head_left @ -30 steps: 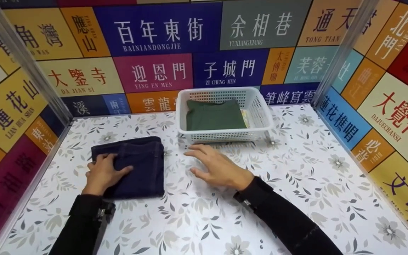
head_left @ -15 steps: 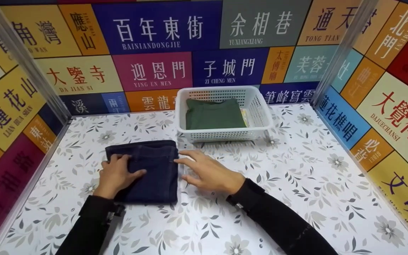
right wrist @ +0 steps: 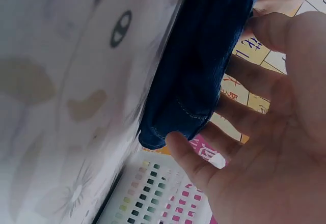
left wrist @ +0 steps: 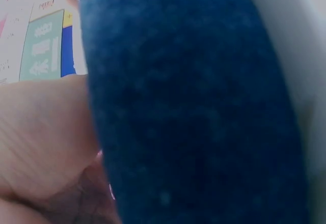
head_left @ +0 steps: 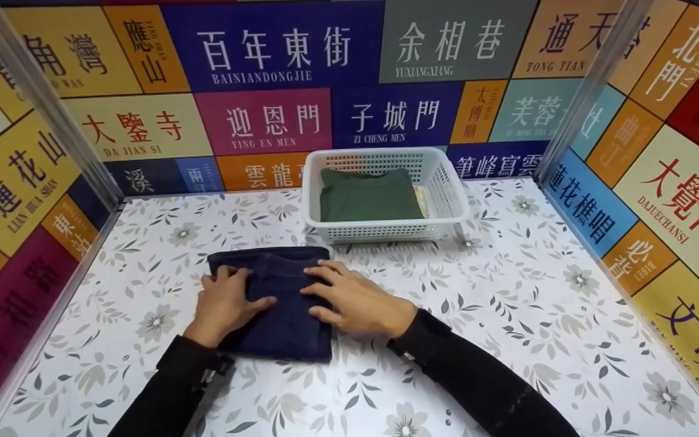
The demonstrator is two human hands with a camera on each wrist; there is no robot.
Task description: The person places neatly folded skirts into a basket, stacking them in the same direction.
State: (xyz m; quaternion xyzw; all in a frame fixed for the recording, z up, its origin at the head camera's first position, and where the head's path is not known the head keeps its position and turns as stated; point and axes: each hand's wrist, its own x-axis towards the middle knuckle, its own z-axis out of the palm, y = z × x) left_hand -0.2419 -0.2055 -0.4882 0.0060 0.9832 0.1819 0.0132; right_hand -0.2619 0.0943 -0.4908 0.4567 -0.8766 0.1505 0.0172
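Folded dark blue jeans (head_left: 292, 334) lie on the table left of centre, with a seam and stitching showing on the upper layer. My left hand (head_left: 222, 306) rests on their left part, thumb pointing right across the denim. My right hand (head_left: 358, 297) reaches in from the right, its spread fingertips over the right edge of the jeans. Denim (left wrist: 198, 107) fills much of the left wrist view, beside part of the left hand (left wrist: 46, 137). In the right wrist view the right hand (right wrist: 270, 152) has its fingers apart beside the stitched edge of the jeans (right wrist: 193, 71).
A white perforated basket (head_left: 386, 232) stands behind the jeans near the back wall. Inside it lies a folded green shirt (head_left: 371, 197), with something yellowish at its right side. Printed panels (head_left: 264, 121) enclose the flower-patterned tabletop (head_left: 507, 291) at the back and sides.
The jeans and my left hand have slid to the right and slightly nearer. My right hand has gone from apart to overlapping their right edge. The basket has stayed put.
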